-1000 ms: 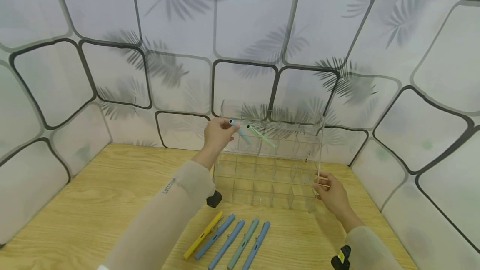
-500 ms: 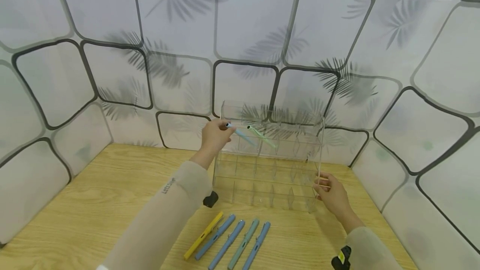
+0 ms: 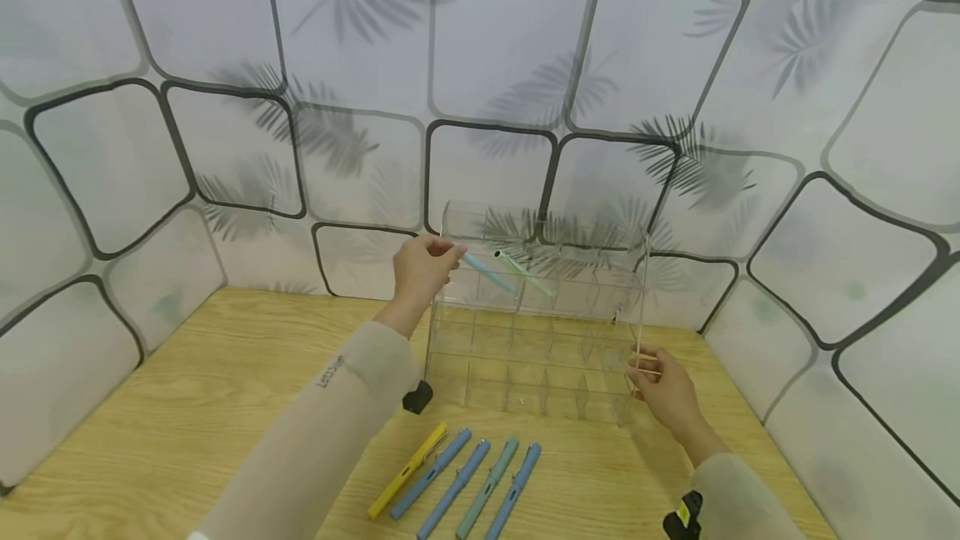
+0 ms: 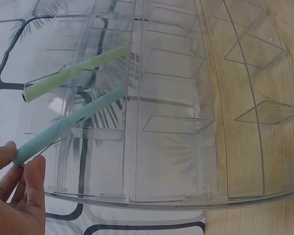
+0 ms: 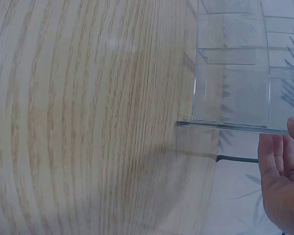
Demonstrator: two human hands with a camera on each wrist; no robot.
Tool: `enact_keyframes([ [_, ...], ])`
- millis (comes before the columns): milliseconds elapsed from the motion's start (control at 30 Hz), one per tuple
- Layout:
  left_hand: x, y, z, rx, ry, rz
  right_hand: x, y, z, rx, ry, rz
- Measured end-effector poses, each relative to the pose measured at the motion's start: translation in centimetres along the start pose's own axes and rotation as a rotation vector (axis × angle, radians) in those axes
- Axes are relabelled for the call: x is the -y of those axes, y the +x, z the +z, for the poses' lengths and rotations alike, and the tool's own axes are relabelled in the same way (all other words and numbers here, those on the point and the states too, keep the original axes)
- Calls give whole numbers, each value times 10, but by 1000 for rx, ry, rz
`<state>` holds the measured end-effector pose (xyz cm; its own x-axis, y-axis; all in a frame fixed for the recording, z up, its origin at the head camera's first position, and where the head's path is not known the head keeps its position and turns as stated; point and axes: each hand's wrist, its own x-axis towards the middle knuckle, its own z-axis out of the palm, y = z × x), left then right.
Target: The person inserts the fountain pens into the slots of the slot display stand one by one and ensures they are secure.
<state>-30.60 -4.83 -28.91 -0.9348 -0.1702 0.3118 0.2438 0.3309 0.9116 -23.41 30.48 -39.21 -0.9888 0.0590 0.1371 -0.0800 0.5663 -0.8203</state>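
A clear acrylic display rack (image 3: 528,350) with tiered, divided compartments stands on the table. My left hand (image 3: 423,272) is at its upper left, thumb and fingers pinching the near end of a light blue pen (image 4: 68,125). That pen slants across an upper tier of the rack, its other end pointing inward. Beside it a light green pen (image 4: 76,73) lies at a similar slant in the same tier. At the lower right, my right hand (image 3: 666,386) grips the rack's side panel (image 5: 235,128), thumb on one face and fingers on the other.
In front of the rack, several pens lie side by side on the wooden table (image 3: 247,390): a yellow pen (image 3: 407,472), a green pen (image 3: 486,488) and blue pens, one blue pen (image 3: 513,490) rightmost. Patterned cloth walls (image 3: 360,165) enclose the back and sides.
My left hand has drawn back to the left while pinching the light blue pen, which now slants lower, nearly parallel to the green one. The right hand has stayed on the side panel.
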Motion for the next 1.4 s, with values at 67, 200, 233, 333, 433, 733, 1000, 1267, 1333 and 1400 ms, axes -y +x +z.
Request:
enact_keyframes([
  [67, 1, 0, 0, -4, 1, 11, 0, 0, 0, 2, 0, -1],
  [200, 2, 1, 2, -9, 26, 55, -1, 0, 0, 6, -3, 5],
  [233, 2, 0, 2, -9, 33, 69, -1, 0, 0, 7, -3, 6],
  [333, 2, 0, 2, -8, 45, 107, 0, 0, 0, 9, -3, 4],
  [433, 2, -1, 2, -6, 45, 124, 0, 0, 0, 8, -1, -1],
  [733, 4, -2, 3, -3, 44, 147, 0, 0, -1, 6, -12, -3],
  [1000, 7, 0, 3, -19, 37, 135, 1, 0, 0, 9, -7, 0],
  [1267, 6, 0, 2, -17, 39, 112, -1, 0, 0, 3, -4, -5],
  [1333, 7, 0, 2, -17, 32, 112, -2, 1, 0, 1, -3, -5],
  [1400, 7, 0, 2, -15, 22, 111, -2, 1, 0, 0, -2, -4],
])
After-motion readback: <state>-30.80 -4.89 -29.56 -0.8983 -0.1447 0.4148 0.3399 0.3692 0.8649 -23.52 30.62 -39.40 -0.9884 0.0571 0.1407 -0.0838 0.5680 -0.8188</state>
